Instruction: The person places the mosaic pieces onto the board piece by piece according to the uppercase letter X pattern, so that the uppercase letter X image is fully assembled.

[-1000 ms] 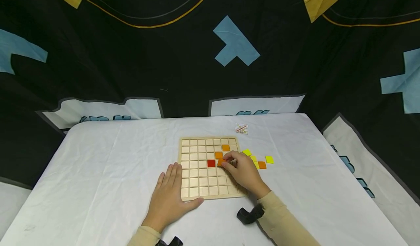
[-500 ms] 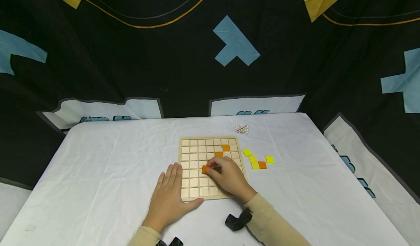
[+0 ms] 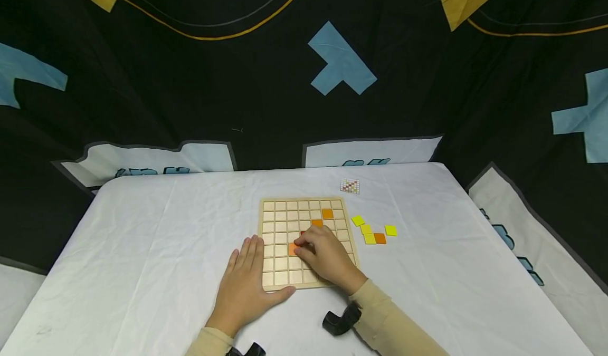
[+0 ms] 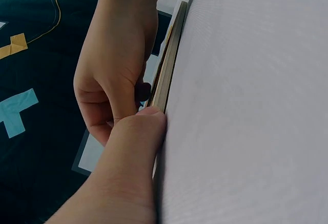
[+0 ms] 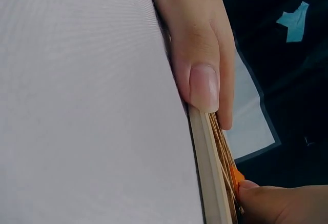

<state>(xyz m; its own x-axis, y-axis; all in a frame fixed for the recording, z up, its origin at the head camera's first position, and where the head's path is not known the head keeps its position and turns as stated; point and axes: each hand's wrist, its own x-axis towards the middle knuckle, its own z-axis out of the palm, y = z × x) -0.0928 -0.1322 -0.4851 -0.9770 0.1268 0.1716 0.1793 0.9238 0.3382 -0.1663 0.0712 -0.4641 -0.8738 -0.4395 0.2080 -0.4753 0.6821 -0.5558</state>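
Note:
A square wooden grid board (image 3: pixel 275 266) lies on the white table. My left hand (image 3: pixel 244 285) rests along its left edge, fingers straight, the thumb reaching the front corner; the left wrist view shows that thumb (image 4: pixel 136 142) against the board's side. Over the middle of the board, my right hand (image 3: pixel 325 253) pinches an orange tile (image 3: pixel 292 249) by its right side, at a cell left of centre. In the right wrist view this orange tile (image 5: pixel 236 176) stands tilted at the thumb tip. Two orange tiles sit up and to the right; a red tile (image 3: pixel 302 233) is mostly hidden by the fingers.
Several yellow tiles (image 3: pixel 366 229) and one orange tile (image 3: pixel 380 238) lie on the cloth right of the board. Behind them is a small card with a coloured grid pattern (image 3: pixel 350 186). A dark curtain (image 3: pixel 271 108) hangs beyond the table's far edge.
My right hand has carried the orange tile left and toward me, past the red tile, then lowered it at a cell. My left hand has stayed put.

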